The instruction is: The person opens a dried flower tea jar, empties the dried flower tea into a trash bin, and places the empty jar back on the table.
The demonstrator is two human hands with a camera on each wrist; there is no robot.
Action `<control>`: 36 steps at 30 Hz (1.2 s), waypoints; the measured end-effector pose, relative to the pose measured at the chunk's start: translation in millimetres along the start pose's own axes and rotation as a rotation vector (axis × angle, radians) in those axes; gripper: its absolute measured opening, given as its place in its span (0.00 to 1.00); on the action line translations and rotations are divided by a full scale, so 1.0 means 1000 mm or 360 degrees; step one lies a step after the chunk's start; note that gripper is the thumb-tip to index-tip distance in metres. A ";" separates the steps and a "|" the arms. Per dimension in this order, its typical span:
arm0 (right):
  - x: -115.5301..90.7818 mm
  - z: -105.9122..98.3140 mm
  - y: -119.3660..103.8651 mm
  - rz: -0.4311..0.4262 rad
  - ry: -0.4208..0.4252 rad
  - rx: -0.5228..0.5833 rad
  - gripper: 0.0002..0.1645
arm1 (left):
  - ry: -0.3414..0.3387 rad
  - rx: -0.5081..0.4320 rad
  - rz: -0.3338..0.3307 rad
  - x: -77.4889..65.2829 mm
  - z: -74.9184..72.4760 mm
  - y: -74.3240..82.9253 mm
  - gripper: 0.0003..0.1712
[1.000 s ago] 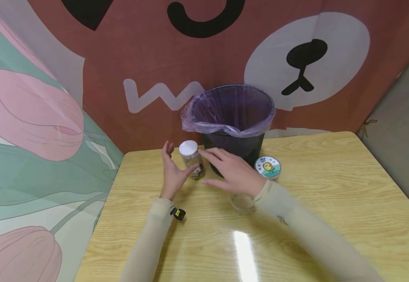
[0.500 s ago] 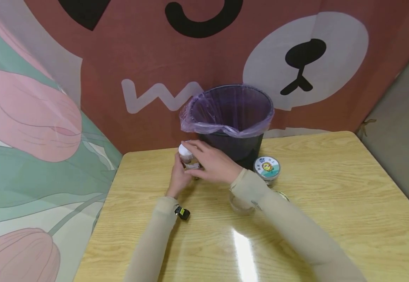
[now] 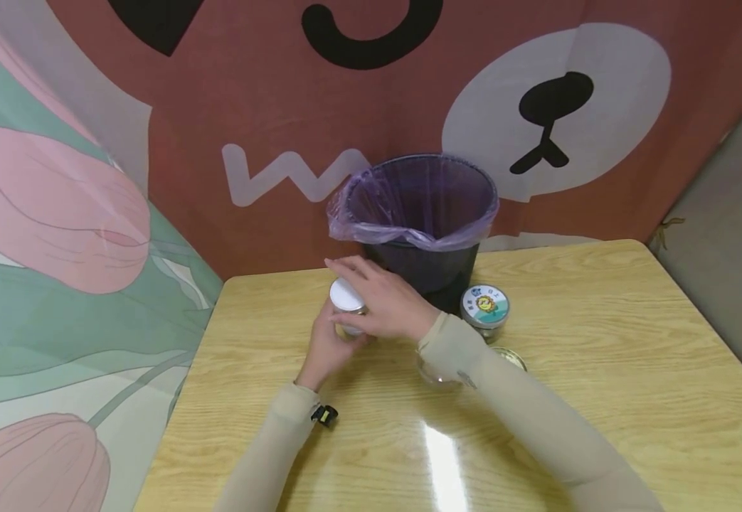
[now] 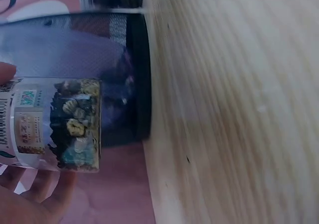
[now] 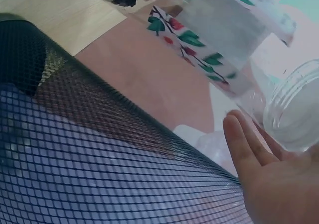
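Grasps clear cylindrical plastic jar [image 4: 50, 124] with left hand [image 3: 326, 348], in front of black mesh bin [image 3: 425, 274]; has right hand [image 3: 388, 306] at round white lid [image 3: 345, 294], cannot tell if gripping. Shows barcode [image 4: 4, 122] to left wrist, hides from head.

2 beige sleeves [image 3: 524, 405], small black left-wrist device [image 3: 326, 415]

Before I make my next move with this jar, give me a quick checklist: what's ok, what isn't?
1. Left hand holding the jar: ok.
2. Jar off the table: ok, its base seems raised in the left wrist view.
3. Right hand at the white top: ok.
4. White top loose: cannot tell.
5. Bin open and lined: ok.
6. Right sleeve blocking nothing: not ok, it partly hides the gold-rimmed piece.
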State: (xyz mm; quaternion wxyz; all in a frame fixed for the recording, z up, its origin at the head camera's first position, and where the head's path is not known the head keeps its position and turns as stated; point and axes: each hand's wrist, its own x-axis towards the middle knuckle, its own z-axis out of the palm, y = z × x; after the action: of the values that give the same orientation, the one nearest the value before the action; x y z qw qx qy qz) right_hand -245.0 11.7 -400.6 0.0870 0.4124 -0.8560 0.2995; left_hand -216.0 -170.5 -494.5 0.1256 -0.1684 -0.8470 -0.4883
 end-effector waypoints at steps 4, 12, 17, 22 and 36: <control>-0.005 -0.002 -0.006 -0.0082 0.0038 -0.0011 0.45 | -0.0032 -0.0086 0.0061 -0.008 0.004 0.010 0.47; -0.022 -0.006 -0.015 -0.0232 0.0123 0.0080 0.30 | -0.0114 -0.0277 0.0144 -0.022 0.015 0.020 0.49; -0.033 -0.005 -0.021 -0.0323 0.0179 0.0156 0.24 | -0.0188 -0.0391 0.0061 -0.030 0.023 0.026 0.50; -0.038 -0.004 -0.021 -0.0386 0.0224 0.0155 0.22 | -0.0201 -0.0358 -0.0030 -0.031 0.025 0.034 0.44; -0.041 0.001 -0.015 -0.0490 0.0263 0.0201 0.20 | -0.0295 -0.0301 0.0094 -0.027 0.023 0.028 0.43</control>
State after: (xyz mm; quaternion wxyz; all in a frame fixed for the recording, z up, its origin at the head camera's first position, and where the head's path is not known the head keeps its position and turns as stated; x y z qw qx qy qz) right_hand -207.1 30.9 -410.9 0.1757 0.5170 -0.7523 0.3686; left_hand -181.0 -142.1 -494.5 0.0448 -0.2486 -0.7999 -0.5444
